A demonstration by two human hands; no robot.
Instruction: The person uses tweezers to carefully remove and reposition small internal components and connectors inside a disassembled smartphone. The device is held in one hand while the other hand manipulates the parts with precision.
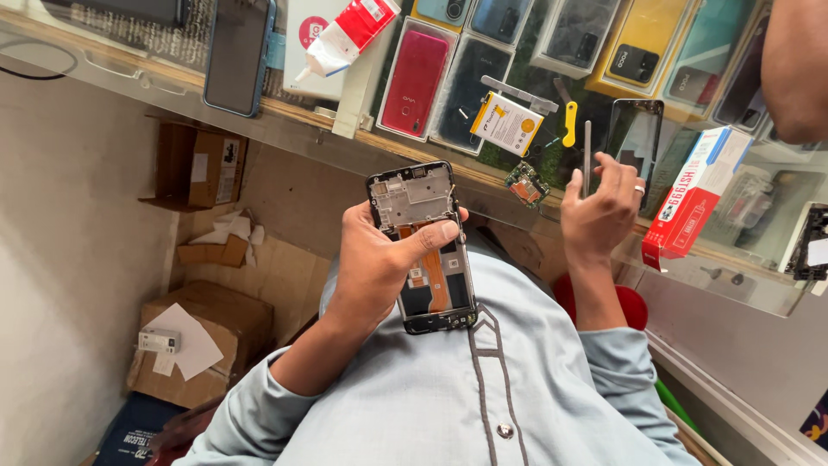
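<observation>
My left hand (375,263) grips an opened phone (427,250) with its back cover off. A metal shield, an orange flex cable and dark boards show inside, and my thumb lies across the middle of it. I hold it above my lap, in front of my pale blue shirt. My right hand (599,211), with a ring on one finger, pinches a thin metal tool (587,155) that points up over the glass counter (302,129). A small green circuit board (526,184) lies on the counter between my two hands.
On the counter lie a white and yellow battery (507,123), a yellow pry tool (569,123), a bare phone frame (636,138), a red and white box (694,194), a glue tube (345,39) and a blue-cased phone (237,56). Another person's arm (798,69) is at top right. Cardboard boxes (203,164) sit on the floor at left.
</observation>
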